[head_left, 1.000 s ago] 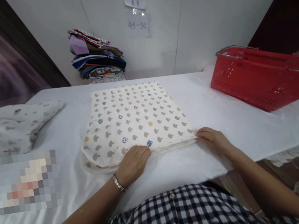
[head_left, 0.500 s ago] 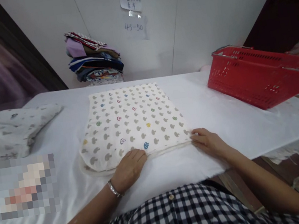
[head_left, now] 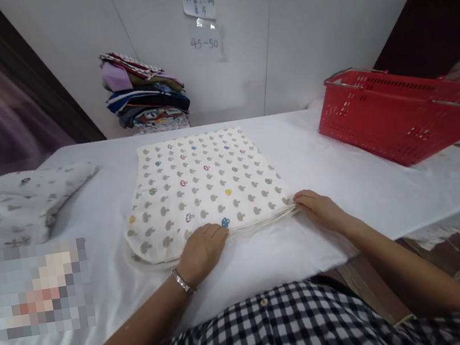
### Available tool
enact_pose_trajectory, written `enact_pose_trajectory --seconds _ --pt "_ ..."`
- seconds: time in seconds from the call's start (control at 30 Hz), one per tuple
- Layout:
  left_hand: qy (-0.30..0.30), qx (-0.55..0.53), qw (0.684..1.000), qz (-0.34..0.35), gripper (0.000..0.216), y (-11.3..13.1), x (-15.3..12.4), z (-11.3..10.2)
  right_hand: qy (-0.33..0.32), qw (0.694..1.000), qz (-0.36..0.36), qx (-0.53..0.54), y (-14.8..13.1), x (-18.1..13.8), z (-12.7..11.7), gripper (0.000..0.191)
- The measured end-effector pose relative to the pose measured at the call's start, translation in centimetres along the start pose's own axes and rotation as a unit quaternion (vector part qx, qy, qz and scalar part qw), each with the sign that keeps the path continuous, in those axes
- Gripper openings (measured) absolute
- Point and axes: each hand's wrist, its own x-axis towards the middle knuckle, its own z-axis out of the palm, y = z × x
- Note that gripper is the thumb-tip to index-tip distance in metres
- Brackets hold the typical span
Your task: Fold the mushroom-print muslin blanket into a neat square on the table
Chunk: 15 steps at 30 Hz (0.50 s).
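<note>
A cream cloth printed with grey and coloured mushrooms lies folded in layers, roughly square, on the white-covered table. Its near left corner is rounded, and an under layer shows there. My left hand, with a silver bracelet at the wrist, is closed over the middle of the near edge; the thumb is hidden beneath. At the near right corner, my right hand pinches the layered edge between thumb and fingers. The edge between my hands is slightly raised, with several layers visible.
A crumpled white printed cloth lies at the left, behind a pixelated patch. Folded fabrics are stacked at the back against the wall. A red plastic basket with metal handles stands on the right. Paper signs hang on the wall.
My right hand has shifted slightly up, its fingers closing on the corner and lifting the near right edge a little. My left hand has moved slightly right.
</note>
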Motion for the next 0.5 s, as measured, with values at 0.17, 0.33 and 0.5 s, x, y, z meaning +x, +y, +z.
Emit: enact_pose_trajectory --seconds 0.17,0.33,0.5 --pt "0.001 -0.020 1.000 -0.018 0.023 -0.17 0.15 0.08 -0.022 1.000 -0.005 0.015 -0.39 -0.14 -0.06 0.024" --pt "-0.001 -0.015 1.000 -0.024 0.020 -0.29 0.29 0.28 -0.005 1.000 -0.022 0.005 -0.45 -0.56 -0.05 0.026" --pt "0.023 0.040 0.999 -0.027 0.019 -0.33 0.22 0.39 0.026 0.999 -0.006 -0.036 -0.60 -0.44 0.09 0.025"
